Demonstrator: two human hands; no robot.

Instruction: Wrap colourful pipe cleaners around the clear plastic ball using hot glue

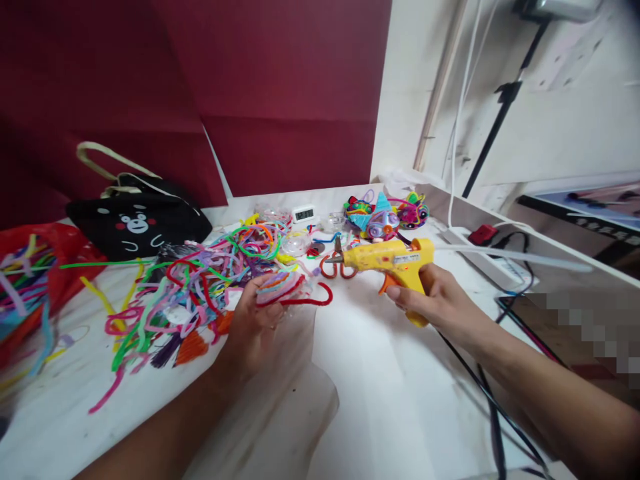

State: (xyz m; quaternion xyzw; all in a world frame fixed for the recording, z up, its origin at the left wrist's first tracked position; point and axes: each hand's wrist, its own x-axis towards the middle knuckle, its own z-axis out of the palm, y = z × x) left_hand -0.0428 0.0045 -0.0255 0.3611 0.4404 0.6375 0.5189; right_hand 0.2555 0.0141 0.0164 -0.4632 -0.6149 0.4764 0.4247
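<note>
My right hand (443, 300) is wrapped round the handle of a yellow hot glue gun (383, 259), a finger at its orange trigger and the nozzle pointing left. A long whitish glue stick (515, 255) sticks out of its back. In my left hand (255, 327) is a clear plastic ball (287, 290) partly covered with coloured pipe cleaners. A red pipe cleaner (320, 300) trails from it with a hooked end, apart from the nozzle. Orange-handled scissors (340, 267) lie behind the nozzle tip.
Loose pipe cleaners (200, 280) are heaped at left, beside a red bag (65, 253) and a black tote (135, 223). Finished-looking ornaments (383, 220) and a small digital clock (303, 214) stand at the back. A power strip (487, 260) and black cable (475, 377) lie right.
</note>
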